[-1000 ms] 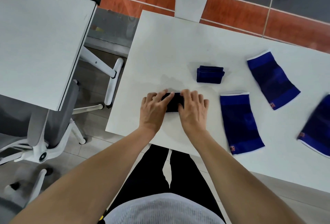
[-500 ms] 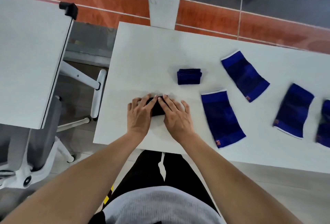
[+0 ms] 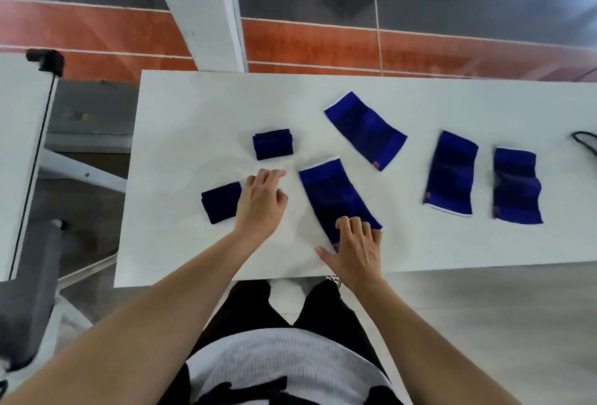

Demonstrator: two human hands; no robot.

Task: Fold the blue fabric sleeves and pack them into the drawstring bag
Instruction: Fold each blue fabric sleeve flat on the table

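Now the right hand lay with fingers spread and flat on the near end of the nearest flat sleeve, thumb out to the left on the table. The left hand hovered with fingers loosely extended toward the far side, holding nothing; whether its palm touched the table could not be determined. Half a second earlier both hands had pressed the second folded sleeve; that piece now lay released just left of the left hand, with the first folded sleeve farther back. Judged from this, two folds were complete and the third sleeve was being taken up.

Three more flat sleeves remained to the right: one angled at the far side, one further right, one rightmost. A dark cord at the right frame edge may belong to the drawstring bag; the bag itself was cut off. The view was motion-blurred, so sleeve labels could not be read.
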